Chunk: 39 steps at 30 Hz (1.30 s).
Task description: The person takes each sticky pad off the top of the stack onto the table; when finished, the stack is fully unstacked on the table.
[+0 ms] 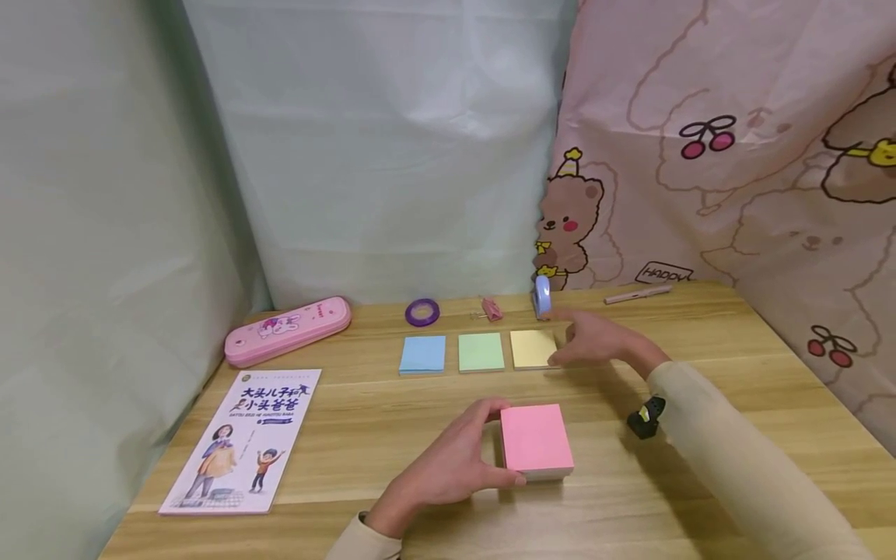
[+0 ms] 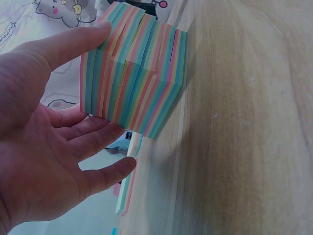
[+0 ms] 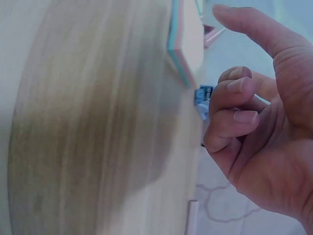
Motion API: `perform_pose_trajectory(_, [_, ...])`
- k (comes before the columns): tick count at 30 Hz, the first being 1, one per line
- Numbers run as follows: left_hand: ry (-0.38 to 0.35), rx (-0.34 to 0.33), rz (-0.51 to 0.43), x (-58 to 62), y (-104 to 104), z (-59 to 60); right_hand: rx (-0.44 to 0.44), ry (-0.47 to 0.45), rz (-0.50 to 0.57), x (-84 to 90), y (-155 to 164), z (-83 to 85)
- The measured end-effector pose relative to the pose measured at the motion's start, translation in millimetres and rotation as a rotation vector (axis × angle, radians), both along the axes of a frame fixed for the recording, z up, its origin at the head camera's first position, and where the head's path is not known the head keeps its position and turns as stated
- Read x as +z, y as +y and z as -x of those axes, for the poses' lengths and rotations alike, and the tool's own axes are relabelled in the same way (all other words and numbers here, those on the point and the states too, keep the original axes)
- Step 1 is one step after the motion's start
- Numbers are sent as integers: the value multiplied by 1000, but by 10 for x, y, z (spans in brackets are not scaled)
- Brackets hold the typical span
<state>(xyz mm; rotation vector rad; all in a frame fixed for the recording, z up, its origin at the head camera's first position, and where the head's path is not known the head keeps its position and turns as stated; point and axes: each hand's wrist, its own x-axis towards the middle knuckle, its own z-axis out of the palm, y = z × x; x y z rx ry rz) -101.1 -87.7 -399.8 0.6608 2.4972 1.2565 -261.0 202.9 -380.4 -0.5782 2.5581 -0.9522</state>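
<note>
My left hand [image 1: 455,455] holds a thick stack of sticky notes [image 1: 536,438] with a pink top, thumb on the near side and fingers at the far side. In the left wrist view, the stack [image 2: 132,73] shows sides striped in several colours. My right hand [image 1: 602,338] hovers beside a yellow sticky note pad [image 1: 533,349], holding nothing. The right wrist view shows its thumb stretched toward the pad [image 3: 191,41], apart from it, with the other fingers loosely bent. Left of the yellow pad lie a green pad [image 1: 481,351] and a blue pad [image 1: 423,354], in a row.
Behind the pads are a purple tape roll [image 1: 422,313], a pink binder clip [image 1: 491,309], a light blue rounded item [image 1: 542,296] and a pink pen [image 1: 638,294]. At left lie a pink pencil case [image 1: 288,331] and a booklet [image 1: 241,442]. Curtains border the wooden table [image 1: 350,435].
</note>
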Motion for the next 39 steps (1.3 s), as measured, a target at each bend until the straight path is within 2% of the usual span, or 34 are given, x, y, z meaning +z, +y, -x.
perform_pose_trajectory(9, [-10, 1, -6, 3, -7, -3, 22, 67, 49, 185, 34, -216])
perform_pose_trajectory(15, [-22, -9, -22, 11, -21, 13, 37, 134, 131, 250, 44, -554])
perform_pose_trajectory(22, [-33, -20, -10, 22, -38, 30, 95, 131, 252, 83, 30, -991])
perform_pose_trajectory(28, [-34, -19, -6, 13, -38, 29, 141, 94, 278, -19, 9, -1294])
perform_pose_trajectory(32, [-27, -19, 0, 10, -37, 27, 177, 68, 277, -43, 1, -1399])
perform_pose_trajectory(39, [-21, -23, 0, 0, -41, 35, 186, 72, 261, -82, -56, -1445])
